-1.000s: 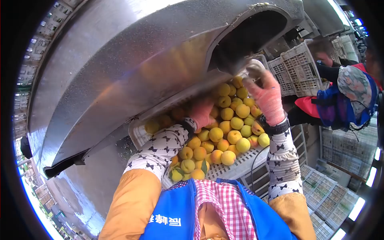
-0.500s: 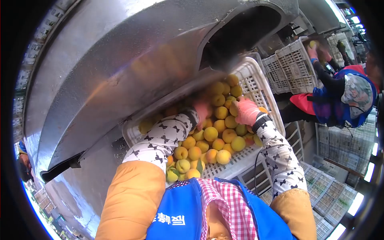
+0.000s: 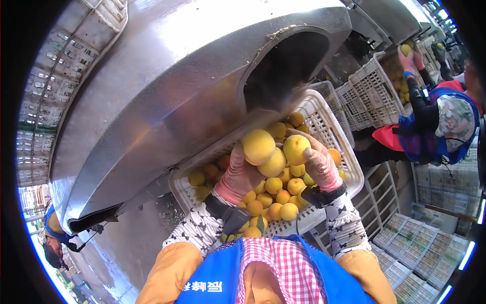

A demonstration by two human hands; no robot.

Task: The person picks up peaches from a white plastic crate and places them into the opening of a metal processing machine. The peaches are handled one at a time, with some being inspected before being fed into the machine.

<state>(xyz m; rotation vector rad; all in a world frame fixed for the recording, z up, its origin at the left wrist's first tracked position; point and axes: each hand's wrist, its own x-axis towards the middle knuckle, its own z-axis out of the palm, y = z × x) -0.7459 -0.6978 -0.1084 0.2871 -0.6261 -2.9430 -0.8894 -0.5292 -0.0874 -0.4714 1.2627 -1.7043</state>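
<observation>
A white plastic crate (image 3: 338,136) full of yellow peaches (image 3: 280,197) sits in front of me under a large steel machine hood (image 3: 167,86). My left hand (image 3: 238,175), in a pink glove, is raised above the crate and holds two yellow peaches (image 3: 259,147) against its palm. My right hand (image 3: 319,162), also in a pink glove, is lifted beside it and grips one yellow peach (image 3: 295,149). Both hands are close to the dark opening (image 3: 281,71) of the hood.
A co-worker (image 3: 435,121) in a blue vest and patterned head cover stands at the right, hands raised with a peach over another white crate (image 3: 372,93). Stacked empty crates (image 3: 420,253) lie at the lower right. Another person (image 3: 53,238) is at the far lower left.
Both my hands rose out of the crate's fruit and now hold peaches up near the hood opening. The view shifted so the crate sits lower and more centred.
</observation>
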